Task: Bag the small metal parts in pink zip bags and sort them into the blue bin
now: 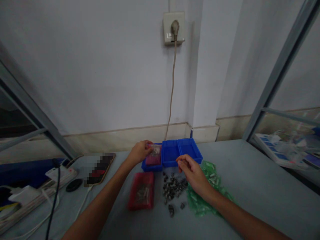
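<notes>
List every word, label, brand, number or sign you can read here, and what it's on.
No text can be read anywhere.
Phone: pixelated, nothing legible.
Pink bag and green plastic bags: too blurred to tell any print.
Wall socket: no readable marking.
Blue bins: no readable label.

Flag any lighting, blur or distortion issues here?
Head view: dim overall, no strong glare; red item smeared at its edges, small metal parts soft. Head view: phone partly covered by blocky pixelation; grey metal bars lean outward near the sides, possibly wide-angle distortion.
</notes>
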Demonstrator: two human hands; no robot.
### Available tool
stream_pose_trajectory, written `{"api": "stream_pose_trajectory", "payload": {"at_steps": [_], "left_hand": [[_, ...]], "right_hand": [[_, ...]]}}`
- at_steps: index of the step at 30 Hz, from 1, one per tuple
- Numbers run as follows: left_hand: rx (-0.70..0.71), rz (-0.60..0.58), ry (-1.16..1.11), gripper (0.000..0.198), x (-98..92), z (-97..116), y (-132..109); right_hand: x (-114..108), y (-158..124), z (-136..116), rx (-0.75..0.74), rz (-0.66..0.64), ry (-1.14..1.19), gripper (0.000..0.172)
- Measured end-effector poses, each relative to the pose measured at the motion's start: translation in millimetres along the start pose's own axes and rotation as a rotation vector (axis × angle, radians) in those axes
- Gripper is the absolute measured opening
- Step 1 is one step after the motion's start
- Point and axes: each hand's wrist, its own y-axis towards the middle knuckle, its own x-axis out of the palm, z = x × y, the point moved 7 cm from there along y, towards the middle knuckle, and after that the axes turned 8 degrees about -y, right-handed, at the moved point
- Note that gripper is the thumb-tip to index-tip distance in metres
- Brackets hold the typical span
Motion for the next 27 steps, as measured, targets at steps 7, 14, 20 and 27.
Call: {"api": "stream_pose_trajectory", "payload": {"at_steps": [7,14,20,27], "left_hand": [[-0.025,-0.077,0.168,0.035,3.6,-5.9,0.8],[0.071,-0.098,0.341,0.031,19.2,12.5,-9.9],[0.156,-0.012,0.455,0.035,17.3,30.9,-23.3],[0.266,-0.197,0.456,0.022,32.3,32.9,-40.4]], "right_hand": [[-0.2,0.4,0.5,0.004,-0.002,-0.013,0.03],[-0.3,0.7,0.6,0.008,-0.009,-0.01,0.032],[-0.8,1.1,1.4,-0.011,0.004,-0.012,0.031],[-1.0,1.8,3.1,-0.011,0.006,-0.008,0.032]]}}
